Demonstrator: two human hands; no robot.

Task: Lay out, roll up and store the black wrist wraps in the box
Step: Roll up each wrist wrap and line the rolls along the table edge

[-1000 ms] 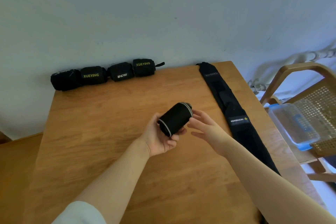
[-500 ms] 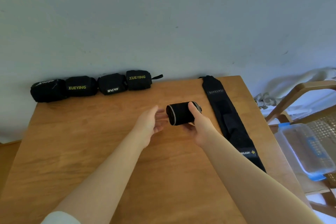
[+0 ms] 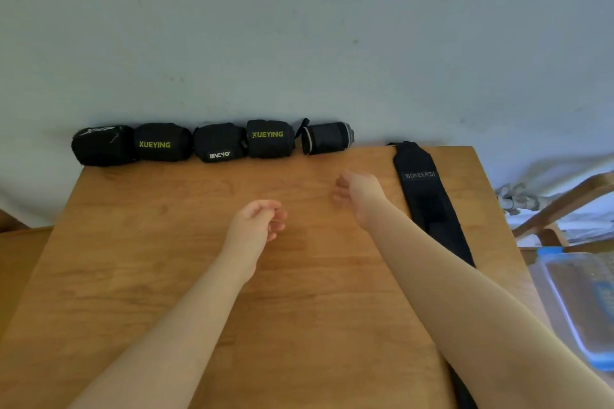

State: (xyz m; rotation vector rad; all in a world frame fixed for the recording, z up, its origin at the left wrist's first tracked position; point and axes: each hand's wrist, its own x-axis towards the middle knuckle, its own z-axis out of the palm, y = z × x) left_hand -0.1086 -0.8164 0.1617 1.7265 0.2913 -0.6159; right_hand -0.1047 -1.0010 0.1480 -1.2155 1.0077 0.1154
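Observation:
Several rolled black wrist wraps stand in a row along the wall at the back of the wooden table (image 3: pixel 133 242). The rightmost roll (image 3: pixel 327 138), with grey edges, lies at the end of that row, beside a roll marked XUEYING (image 3: pixel 269 139). One black wrap (image 3: pixel 428 202) lies unrolled and flat along the table's right side. My right hand (image 3: pixel 357 192) hovers just in front of the grey-edged roll, fingers loosely curled, holding nothing. My left hand (image 3: pixel 259 219) hangs over the table's middle, also loosely curled and holding nothing.
A clear plastic box with a blue rim (image 3: pixel 578 302) sits on a wooden chair (image 3: pixel 561 206) to the right of the table. The wall runs directly behind the row of rolls.
The roll I held between both hands now lies at the right end of the back row. My right hand has let it go and drawn back; my left hand has dropped away.

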